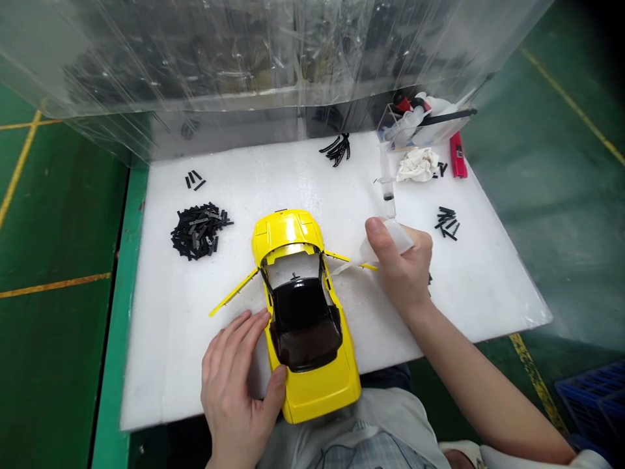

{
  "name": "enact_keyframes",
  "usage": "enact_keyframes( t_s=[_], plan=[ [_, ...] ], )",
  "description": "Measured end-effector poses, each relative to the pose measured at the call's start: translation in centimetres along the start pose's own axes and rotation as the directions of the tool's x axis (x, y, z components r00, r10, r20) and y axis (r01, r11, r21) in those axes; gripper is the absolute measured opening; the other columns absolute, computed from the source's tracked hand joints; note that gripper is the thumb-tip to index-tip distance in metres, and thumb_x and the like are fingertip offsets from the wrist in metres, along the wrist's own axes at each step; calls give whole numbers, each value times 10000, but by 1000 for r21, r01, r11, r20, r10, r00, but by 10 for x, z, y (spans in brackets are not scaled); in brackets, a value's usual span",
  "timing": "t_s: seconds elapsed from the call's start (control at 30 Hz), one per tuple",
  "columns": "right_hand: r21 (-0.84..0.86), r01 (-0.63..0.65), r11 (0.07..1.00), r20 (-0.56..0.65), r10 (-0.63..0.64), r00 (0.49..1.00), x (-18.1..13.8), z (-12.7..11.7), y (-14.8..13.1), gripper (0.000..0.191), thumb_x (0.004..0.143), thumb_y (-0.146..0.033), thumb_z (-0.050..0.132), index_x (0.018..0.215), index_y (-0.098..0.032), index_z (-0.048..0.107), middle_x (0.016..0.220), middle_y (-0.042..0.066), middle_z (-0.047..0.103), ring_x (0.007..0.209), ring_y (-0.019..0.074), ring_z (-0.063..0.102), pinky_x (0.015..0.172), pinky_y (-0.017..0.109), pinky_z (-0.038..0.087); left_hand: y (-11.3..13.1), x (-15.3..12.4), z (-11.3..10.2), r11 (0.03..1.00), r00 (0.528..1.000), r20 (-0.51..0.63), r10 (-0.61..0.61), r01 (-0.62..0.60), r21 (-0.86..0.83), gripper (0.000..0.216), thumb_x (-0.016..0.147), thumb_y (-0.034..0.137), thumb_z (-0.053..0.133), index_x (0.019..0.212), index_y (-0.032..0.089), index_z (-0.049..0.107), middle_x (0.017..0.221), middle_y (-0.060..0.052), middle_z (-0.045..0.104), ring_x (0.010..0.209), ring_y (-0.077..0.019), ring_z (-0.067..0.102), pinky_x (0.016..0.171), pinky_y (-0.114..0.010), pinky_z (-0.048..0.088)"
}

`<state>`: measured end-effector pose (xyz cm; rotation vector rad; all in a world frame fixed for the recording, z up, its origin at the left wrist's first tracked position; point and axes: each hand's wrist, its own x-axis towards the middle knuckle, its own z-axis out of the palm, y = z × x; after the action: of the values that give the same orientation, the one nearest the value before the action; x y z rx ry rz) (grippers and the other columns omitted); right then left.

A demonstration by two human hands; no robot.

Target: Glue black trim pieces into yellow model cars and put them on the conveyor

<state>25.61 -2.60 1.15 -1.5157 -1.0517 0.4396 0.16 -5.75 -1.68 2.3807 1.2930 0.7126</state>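
Note:
A yellow model car (pixel 297 306) lies on a white foam board (pixel 342 189) with both doors swung open and a dark rear window. My left hand (pixel 237 384) rests on the board against the car's left side, fingers stretched out, thumb touching the rear body. My right hand (pixel 403 264) is closed around a clear syringe (pixel 388 189) that points up and away, beside the car's open right door (pixel 349 259). A bit of clear film shows under its fingers.
A heap of small black strips (pixel 199 229) lies left of the car; smaller groups of black strips (pixel 446 221) (pixel 336 148) (pixel 194 180) lie around. A crumpled white cloth (pixel 417 164), a red tool (pixel 458 156) and bottles (pixel 415 117) sit at the back right. A clear plastic sheet (pixel 244 58) hangs behind.

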Motion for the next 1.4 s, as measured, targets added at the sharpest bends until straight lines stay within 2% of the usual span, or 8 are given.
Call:
enact_keyframes(
  t_s=[0.17,0.57,0.8,1.13,1.4],
  plan=[
    [-28,5,1000,37,-4,999,-3,0,1,521,910,-337,585,507,-202,284,504,-65,271,453,61,271,439,256,230,1,0,0,1000,1000,-6,-9,9,-3,439,946,415,464,1328,207,515,1245,-124,645,1229,-323,548,1034,-457,383],
    [-94,65,993,88,-57,995,-4,2,2,488,896,-292,586,494,-193,328,492,-59,323,451,59,310,454,254,241,1,1,-1,1000,1000,-4,1,-1,-1,435,950,405,464,1322,188,521,1241,-130,642,1233,-315,544,1039,-447,382],
    [31,-133,991,8,133,991,-2,-1,2,546,879,-428,613,507,-214,275,478,-67,249,436,63,245,391,241,205,1,0,-1,1000,1000,-2,-9,9,2,442,949,423,461,1333,208,512,1248,-124,642,1236,-322,544,1034,-459,389],
    [111,-227,967,-3,229,973,-1,-4,9,534,841,-530,639,528,-214,345,499,-58,313,469,78,309,413,239,254,1,1,1,1000,1000,-6,-10,10,-6,440,944,413,469,1328,204,523,1250,-120,645,1238,-319,545,1038,-451,388],
    [270,-299,915,4,310,951,1,-4,13,529,819,-545,659,518,-217,373,508,-54,333,477,90,316,419,258,253,1,0,0,1000,1000,-5,-10,10,2,432,949,409,463,1326,205,518,1243,-122,645,1236,-318,544,1029,-453,394]
  ],
)
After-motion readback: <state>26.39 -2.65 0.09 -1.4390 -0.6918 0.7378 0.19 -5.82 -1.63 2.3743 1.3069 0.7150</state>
